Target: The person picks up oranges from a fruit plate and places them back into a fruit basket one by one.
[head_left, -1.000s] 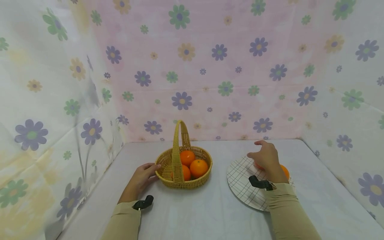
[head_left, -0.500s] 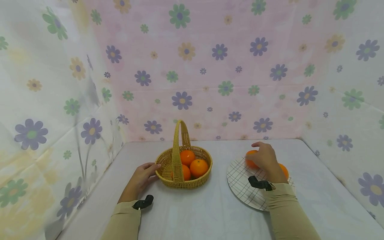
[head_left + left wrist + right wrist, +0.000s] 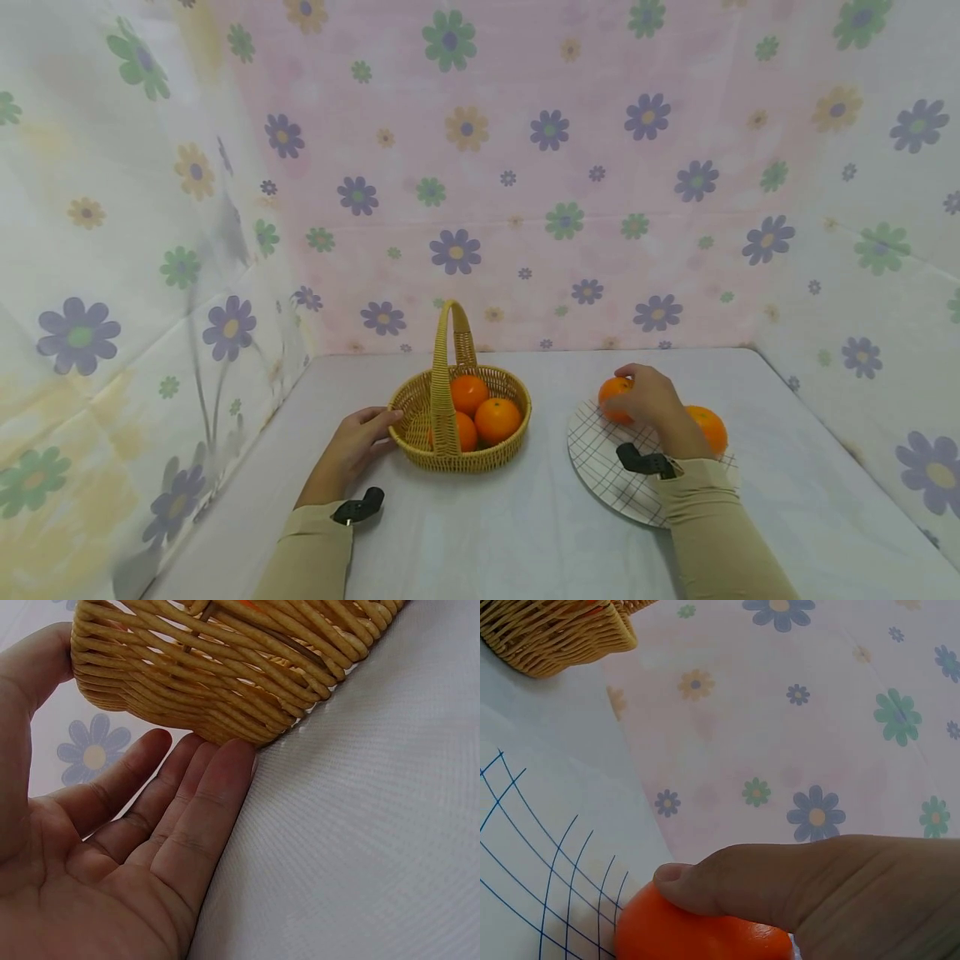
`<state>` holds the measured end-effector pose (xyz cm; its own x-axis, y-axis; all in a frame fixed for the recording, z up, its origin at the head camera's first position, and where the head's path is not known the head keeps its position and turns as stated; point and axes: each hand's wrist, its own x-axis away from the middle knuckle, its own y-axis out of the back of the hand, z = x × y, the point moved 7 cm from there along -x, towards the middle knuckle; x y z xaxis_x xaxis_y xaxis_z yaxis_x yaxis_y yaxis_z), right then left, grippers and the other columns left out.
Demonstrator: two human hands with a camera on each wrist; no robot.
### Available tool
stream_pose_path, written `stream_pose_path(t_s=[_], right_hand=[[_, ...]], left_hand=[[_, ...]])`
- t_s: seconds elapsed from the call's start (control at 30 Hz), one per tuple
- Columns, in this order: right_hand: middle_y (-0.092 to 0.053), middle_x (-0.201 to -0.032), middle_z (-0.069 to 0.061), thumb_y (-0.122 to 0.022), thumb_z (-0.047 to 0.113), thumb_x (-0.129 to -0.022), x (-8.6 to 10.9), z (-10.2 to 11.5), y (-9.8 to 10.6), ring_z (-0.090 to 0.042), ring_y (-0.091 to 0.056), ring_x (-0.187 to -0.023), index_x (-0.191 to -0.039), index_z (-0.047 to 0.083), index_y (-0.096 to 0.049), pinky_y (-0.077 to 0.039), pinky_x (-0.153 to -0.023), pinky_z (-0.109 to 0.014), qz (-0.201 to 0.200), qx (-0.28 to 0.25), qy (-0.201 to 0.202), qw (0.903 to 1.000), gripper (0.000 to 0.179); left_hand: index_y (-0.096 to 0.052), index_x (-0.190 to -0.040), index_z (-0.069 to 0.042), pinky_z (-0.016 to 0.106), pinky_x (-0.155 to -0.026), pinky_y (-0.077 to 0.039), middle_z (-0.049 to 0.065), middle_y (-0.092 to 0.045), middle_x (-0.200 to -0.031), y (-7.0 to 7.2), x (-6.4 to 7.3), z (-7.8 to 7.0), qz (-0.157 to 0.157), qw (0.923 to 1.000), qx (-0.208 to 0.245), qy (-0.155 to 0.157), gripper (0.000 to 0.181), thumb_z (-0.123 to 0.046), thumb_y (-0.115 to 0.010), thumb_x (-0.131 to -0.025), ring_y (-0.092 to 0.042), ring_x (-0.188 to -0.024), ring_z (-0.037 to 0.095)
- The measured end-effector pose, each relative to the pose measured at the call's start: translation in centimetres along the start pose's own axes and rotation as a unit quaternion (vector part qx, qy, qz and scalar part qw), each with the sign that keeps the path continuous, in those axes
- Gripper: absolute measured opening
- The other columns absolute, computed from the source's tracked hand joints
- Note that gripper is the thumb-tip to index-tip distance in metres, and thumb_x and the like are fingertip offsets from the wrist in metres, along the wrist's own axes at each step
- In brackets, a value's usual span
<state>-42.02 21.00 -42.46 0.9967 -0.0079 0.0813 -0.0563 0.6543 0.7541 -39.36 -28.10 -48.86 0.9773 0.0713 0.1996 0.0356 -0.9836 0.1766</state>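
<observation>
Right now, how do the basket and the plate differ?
Look: the basket is yellow wickerwork; the plate is white with grid lines.
Shape: the basket is deep with an arched handle; the plate is flatter.
Load: the basket holds three visible oranges; the plate bears one, while the right hand grips another near the far edge.
Shared: both sit on the table.

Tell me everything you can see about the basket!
The basket is yellowish-brown and looks woven, like wicker. It has an oval body and one tall arched handle. It stands upright on the white table, left of the plate. Three oranges lie inside. The left hand holds its left end, thumb above, fingertips low against the outside.
</observation>
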Motion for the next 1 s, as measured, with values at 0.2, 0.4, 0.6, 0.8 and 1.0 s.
stream_pose_path(t_s=[0.2, 0.4, 0.6, 0.8, 1.0], right_hand=[[-0.053, -0.146, -0.026, -0.083, 0.029, -0.083, -0.21, -0.30, -0.48, -0.042, -0.053, -0.123, -0.150, 0.009, -0.049, -0.044, -0.109, -0.063, 0.004, -0.003, 0.012, 0.9999, 0.077], [-0.053, -0.146, -0.026, -0.082, 0.031, -0.083, -0.35, -0.41, -0.58, -0.043, -0.053, -0.124, -0.151, 0.008, -0.046, -0.044, -0.109, -0.064, -0.004, -0.005, 0.019, 0.9998, 0.081], [-0.053, -0.146, -0.026, -0.084, 0.040, -0.081, -0.27, -0.61, -0.37, -0.041, -0.053, -0.123, -0.152, 0.002, -0.042, -0.046, -0.109, -0.061, -0.007, -0.019, -0.004, 0.9998, 0.091], [-0.053, -0.146, -0.025, -0.084, 0.042, -0.082, -0.07, -0.24, 0.01, -0.042, -0.054, -0.123, -0.152, 0.000, -0.043, -0.047, -0.107, -0.061, -0.012, -0.039, -0.007, 0.9992, 0.092], [-0.053, -0.148, -0.024, -0.083, 0.041, -0.083, 0.12, 0.12, 0.13, -0.041, -0.053, -0.124, -0.154, 0.003, -0.042, -0.046, -0.109, -0.060, -0.013, -0.050, -0.008, 0.9986, 0.090]], left_hand=[[-0.057, -0.139, -0.002, 0.038, -0.101, -0.058, 0.015, -0.060, -0.139, 0.00, -0.10, 0.08, 0.001, 1.0000, 0.008, 0.003, 0.069, -0.047, -0.077, -0.090, -0.064, -0.119, 0.023], [-0.058, -0.137, -0.003, 0.036, -0.099, -0.060, 0.015, -0.062, -0.137, -0.01, -0.18, 0.16, -0.004, 0.9999, 0.008, 0.009, 0.068, -0.046, -0.078, -0.089, -0.065, -0.117, 0.023], [-0.058, -0.137, -0.002, 0.037, -0.101, -0.059, 0.015, -0.061, -0.137, -0.03, -0.07, 0.03, -0.005, 0.9999, 0.014, 0.007, 0.067, -0.045, -0.078, -0.090, -0.065, -0.118, 0.024], [-0.058, -0.138, -0.003, 0.039, -0.105, -0.057, 0.014, -0.061, -0.138, -0.06, 0.07, -0.17, -0.004, 1.0000, 0.007, 0.005, 0.069, -0.047, -0.078, -0.089, -0.065, -0.118, 0.023], [-0.056, -0.140, -0.002, 0.042, -0.105, -0.056, 0.015, -0.060, -0.140, -0.09, 0.21, -0.19, -0.004, 1.0000, 0.007, 0.003, 0.070, -0.047, -0.077, -0.090, -0.065, -0.116, 0.021]])
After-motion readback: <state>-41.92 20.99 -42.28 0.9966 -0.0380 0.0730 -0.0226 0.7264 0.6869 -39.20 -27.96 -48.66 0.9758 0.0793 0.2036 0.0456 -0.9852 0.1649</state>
